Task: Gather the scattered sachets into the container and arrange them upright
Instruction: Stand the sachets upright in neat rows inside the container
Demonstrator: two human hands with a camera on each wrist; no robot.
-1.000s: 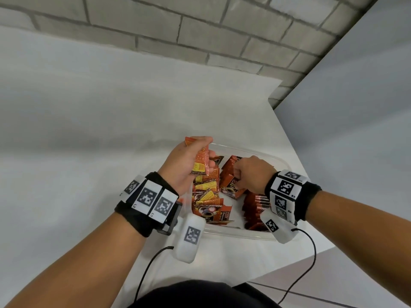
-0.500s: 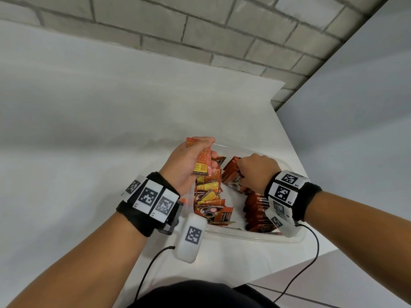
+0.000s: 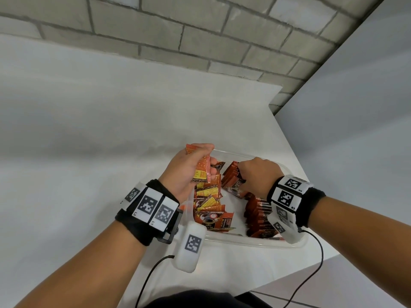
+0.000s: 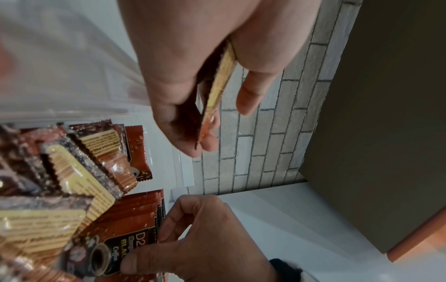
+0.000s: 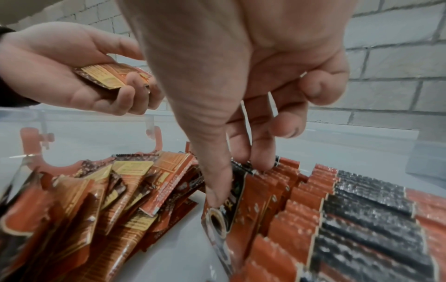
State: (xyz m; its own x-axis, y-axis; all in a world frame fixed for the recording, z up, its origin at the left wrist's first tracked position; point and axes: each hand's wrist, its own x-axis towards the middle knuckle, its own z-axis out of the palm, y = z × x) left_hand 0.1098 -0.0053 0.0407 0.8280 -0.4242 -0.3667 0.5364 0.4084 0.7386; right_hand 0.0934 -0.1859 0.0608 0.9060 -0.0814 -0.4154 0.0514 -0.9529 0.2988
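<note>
While the right hand point(image 3: 258, 176) pinches the front sachets of the upright row point(image 5: 301, 206) in the clear container point(image 3: 255, 243) on the worktop point(image 3: 89, 152), the left hand point(image 3: 189, 167) grips a small stack of sachets point(image 3: 202, 172) above it. Arranging is underway; next, slot that stack upright. One container; sachets too many to count.

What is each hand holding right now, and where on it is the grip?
The left hand grips a few sachets around their middle, above the container. The right hand pinches the top edges of the upright sachets at the row's end.
</note>
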